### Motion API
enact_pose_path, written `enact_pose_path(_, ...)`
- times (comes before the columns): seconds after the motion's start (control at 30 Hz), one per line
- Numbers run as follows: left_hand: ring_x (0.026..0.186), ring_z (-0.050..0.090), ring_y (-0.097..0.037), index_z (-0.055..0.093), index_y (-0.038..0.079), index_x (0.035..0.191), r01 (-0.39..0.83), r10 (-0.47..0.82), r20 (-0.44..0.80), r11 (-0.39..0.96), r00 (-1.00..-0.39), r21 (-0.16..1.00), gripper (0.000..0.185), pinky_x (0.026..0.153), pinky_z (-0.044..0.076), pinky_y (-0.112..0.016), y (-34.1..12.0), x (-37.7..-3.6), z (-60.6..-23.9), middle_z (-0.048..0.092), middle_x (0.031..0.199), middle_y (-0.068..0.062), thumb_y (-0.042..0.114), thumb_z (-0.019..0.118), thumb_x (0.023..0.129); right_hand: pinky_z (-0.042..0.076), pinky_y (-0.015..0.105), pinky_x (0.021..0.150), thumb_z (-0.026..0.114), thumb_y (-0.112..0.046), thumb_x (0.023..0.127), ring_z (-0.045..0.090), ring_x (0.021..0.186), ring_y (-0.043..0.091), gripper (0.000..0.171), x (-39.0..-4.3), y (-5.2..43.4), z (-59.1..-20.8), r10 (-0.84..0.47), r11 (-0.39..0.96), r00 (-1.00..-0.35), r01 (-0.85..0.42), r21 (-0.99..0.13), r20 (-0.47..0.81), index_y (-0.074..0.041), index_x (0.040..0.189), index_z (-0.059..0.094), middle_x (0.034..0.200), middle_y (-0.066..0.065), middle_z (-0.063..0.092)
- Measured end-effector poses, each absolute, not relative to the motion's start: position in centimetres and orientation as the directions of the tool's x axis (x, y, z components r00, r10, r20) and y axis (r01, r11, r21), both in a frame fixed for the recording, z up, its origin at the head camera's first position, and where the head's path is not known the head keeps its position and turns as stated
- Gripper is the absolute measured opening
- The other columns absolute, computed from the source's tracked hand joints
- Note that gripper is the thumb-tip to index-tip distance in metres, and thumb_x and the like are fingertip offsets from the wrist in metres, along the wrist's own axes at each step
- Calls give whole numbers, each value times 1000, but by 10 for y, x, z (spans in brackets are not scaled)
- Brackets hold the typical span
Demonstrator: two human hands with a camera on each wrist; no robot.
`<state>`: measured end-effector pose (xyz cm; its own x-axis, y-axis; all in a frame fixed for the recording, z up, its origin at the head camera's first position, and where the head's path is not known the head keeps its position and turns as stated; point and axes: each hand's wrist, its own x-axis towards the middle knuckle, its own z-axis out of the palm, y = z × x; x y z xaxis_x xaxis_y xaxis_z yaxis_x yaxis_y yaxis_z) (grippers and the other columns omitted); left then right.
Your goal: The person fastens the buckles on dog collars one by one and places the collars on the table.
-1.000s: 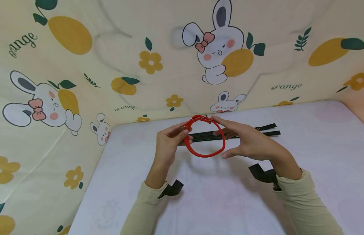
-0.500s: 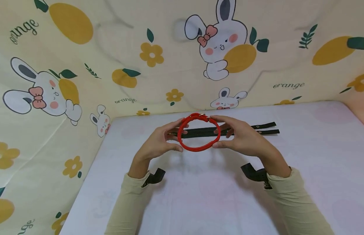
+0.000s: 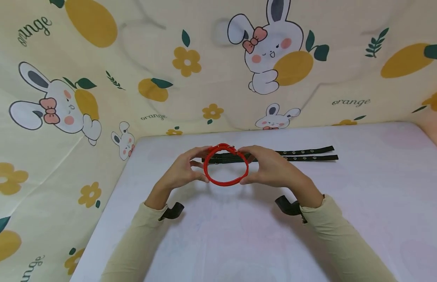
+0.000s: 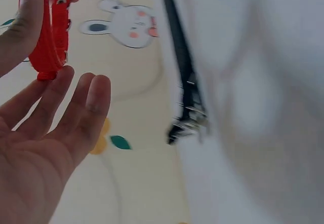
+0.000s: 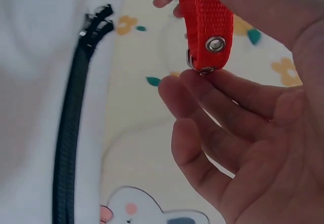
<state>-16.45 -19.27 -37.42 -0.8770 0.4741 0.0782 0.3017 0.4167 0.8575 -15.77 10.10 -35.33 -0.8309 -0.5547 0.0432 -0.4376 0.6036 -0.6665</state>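
Both hands hold up a red woven collar (image 3: 223, 183), buckled into a ring, with metal eyelets. It stands upright above the table in the head view. My left hand (image 3: 181, 167) holds its left side, thumb at the lower edge and fingertips at the upper part; the left wrist view shows the thumb on the red band (image 4: 46, 51). On the opposite side, my right hand (image 3: 273, 166) grips it likewise between thumb and fingers. In the right wrist view, fingertips touch the band near an eyelet (image 5: 216, 44). Behind the ring lie black straps (image 3: 306, 152), partly hidden by the hands.
The black straps have eyelets toward their right ends and metal buckles (image 4: 190, 122) at the other end. They lie near the back of the white-covered table (image 3: 222, 243). A printed cloth (image 3: 201, 35) with rabbits and oranges hangs behind and at the left.
Both hands have moved left with the red collar. My left thumb shifted down to the ring's lower edge, and my right thumb, earlier apart from it, now touches it.
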Motion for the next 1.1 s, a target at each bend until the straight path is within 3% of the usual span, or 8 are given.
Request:
enact_pose_path(0.1,124,57,-31,49,13,144,274,466,36,454,-884,848,87,96,55,-46,-200,-163,-385,58,139,-16,5,91,68,52,45,95,90,-36,71,63,114,21,83,-158,90,-361,-561,628,-828,-435,-645,13,-12,141,53,131,4,64)
enact_pose_path(0.4,123,57,-28,51,10,142,166,389,-135,648,-912,744,83,95,56,-43,-212,-156,-410,62,134,-8,5,90,68,54,43,95,87,-34,73,61,116,24,80,-161,56,-397,-577,724,-807,-435,-536,-123,-6,140,53,131,6,63)
enact_pose_path(0.57,120,57,-29,53,8,142,184,383,-167,726,-908,663,85,89,57,-39,-214,-159,-417,62,131,-11,5,92,66,54,43,95,88,-32,71,60,116,24,72,-165,45,-414,-596,724,-795,-469,-505,-116,-5,132,60,123,6,67)
enact_pose_path(0.7,119,57,-29,54,5,141,210,391,-181,766,-902,607,84,94,53,-44,-213,-161,-419,63,127,-12,6,92,66,54,41,92,90,-35,69,58,114,24,72,-167,41,-422,-582,737,-806,-466,-489,-109,-7,129,62,120,5,67)
enact_pose_path(0.8,119,56,-30,51,4,143,210,384,-193,785,-903,582,86,101,50,-47,-214,-160,-419,63,126,-13,6,91,66,53,43,95,91,-37,68,56,117,26,77,-168,38,-426,-572,748,-811,-456,-483,-120,-7,132,60,124,7,65)
enact_pose_path(1.0,126,52,-29,34,12,155,166,373,-242,785,-895,597,102,94,53,-43,-219,-159,-416,55,139,-13,17,91,70,45,53,108,90,-42,68,49,133,33,96,-165,45,-425,-564,781,-809,-458,-424,-165,-5,146,46,142,13,55)
enact_pose_path(1.1,127,52,-30,37,13,153,144,344,-227,781,-911,607,95,95,54,-44,-221,-161,-411,54,141,-12,18,88,74,38,55,113,88,-42,72,45,138,36,99,-165,58,-421,-550,786,-820,-444,-431,-157,-7,151,40,148,15,49)
